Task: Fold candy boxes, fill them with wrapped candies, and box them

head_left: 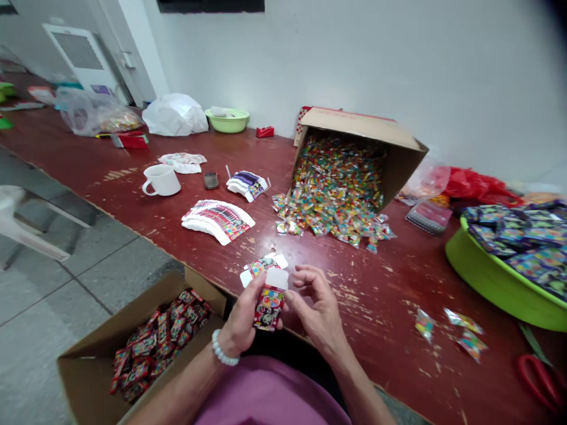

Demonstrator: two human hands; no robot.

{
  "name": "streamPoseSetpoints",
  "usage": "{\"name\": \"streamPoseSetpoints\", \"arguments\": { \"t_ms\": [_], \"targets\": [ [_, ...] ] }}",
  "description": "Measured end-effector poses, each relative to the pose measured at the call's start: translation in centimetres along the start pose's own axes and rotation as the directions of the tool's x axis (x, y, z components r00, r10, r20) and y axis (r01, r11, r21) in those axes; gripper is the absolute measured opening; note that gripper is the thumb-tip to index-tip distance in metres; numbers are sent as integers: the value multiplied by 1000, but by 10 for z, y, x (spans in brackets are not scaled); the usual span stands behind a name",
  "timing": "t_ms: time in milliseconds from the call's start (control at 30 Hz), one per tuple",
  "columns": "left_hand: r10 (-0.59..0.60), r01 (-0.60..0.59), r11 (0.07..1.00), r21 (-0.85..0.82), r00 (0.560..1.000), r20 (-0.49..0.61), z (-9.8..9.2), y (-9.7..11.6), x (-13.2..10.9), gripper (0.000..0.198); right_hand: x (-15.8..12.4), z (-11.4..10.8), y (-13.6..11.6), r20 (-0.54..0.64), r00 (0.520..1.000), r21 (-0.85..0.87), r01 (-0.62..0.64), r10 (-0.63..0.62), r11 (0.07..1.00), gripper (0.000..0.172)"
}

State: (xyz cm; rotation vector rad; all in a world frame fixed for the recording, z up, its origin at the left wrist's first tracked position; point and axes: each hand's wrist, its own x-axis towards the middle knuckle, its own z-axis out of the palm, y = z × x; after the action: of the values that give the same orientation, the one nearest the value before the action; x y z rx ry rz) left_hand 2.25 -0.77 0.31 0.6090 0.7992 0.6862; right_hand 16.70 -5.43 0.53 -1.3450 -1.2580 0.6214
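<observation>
My left hand [248, 310] is closed around a small printed candy box [269, 307], red with colourful pictures, its white top flap raised. My right hand [316, 304] is beside the box, fingers curved and apart, the thumb close to its right edge; whether it touches I cannot tell. Just beyond lies an unfolded box blank [266, 262] with white flaps. A fanned stack of red box blanks [219, 221] lies farther left, and a smaller purple stack [248, 184] behind it. Wrapped candies [341, 189] spill from a tipped cardboard carton [401, 168] onto the table.
Below the table edge at left, a cardboard box [84, 366] holds many filled red boxes [150, 348]. A white mug [162, 180] stands at left. On the right are a green basin [496, 283] of purple packets, several loose candy packets [424, 324] and red-handled scissors [538, 378].
</observation>
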Motion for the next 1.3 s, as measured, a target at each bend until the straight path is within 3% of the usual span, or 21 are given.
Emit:
{"name": "streamPoseSetpoints", "arguments": {
  "t_ms": [100, 233, 367, 467, 567, 667, 767, 867, 933, 1100, 1233, 1300],
  "targets": [
    [-35, 32, 999, -43, 996, -82, 3, 3, -1, 40, -5, 8, -1, 2, 1000, 54, 24, -24, 998, 8],
    [-78, 82, 997, 15, 982, -175, 7, 5, 1, 30, -3, 13, 1, 17, 999, 129, -39, 37, 991, 6],
    [-73, 84, 994, 66, 985, -157, 12, 6, 6, 35, 3, 8, 7, 21, 988, 218, -153, 152, 964, 19],
    [-58, 77, 992, 96, 981, -188, 18, 6, 7, 38, 4, 3, 9, -51, 995, 151, -72, 80, 986, 24],
    [-62, 85, 991, 106, 977, -203, 23, 4, 6, 42, 5, 0, 8, 5, 1000, 59, 21, -22, 998, 22],
    [-48, 73, 987, 142, 984, -172, 23, 2, 6, 44, 5, -1, 8, 37, 995, 110, -98, 94, 989, 17],
    [-35, 55, 987, 150, 990, -136, 20, 0, 6, 45, 5, -3, 8, 56, 975, 163, -220, 214, 962, 28],
    [-76, 86, 984, 156, 995, -68, 16, 0, 5, 48, 6, -8, 6, 111, 993, 100, -43, 32, 994, 8],
    [-92, 100, 978, 185, 994, -52, 15, 1, 4, 51, 5, -12, 4, 159, 987, 88, 18, -32, 996, 11],
    [-24, 37, 970, 241, 998, -57, 17, -2, 1, 56, 1, -11, 4, 174, 954, 87, -263, 246, 961, 17],
    [-55, 71, 961, 268, 996, -65, 14, -8, 3, 59, 3, -4, 11, 194, 949, 163, -280, 247, 946, 13],
    [-91, 98, 955, 280, 995, -37, 12, -11, 4, 59, 5, -3, 12, 250, 918, 257, -370, 308, 893, 20]
  ]
}}
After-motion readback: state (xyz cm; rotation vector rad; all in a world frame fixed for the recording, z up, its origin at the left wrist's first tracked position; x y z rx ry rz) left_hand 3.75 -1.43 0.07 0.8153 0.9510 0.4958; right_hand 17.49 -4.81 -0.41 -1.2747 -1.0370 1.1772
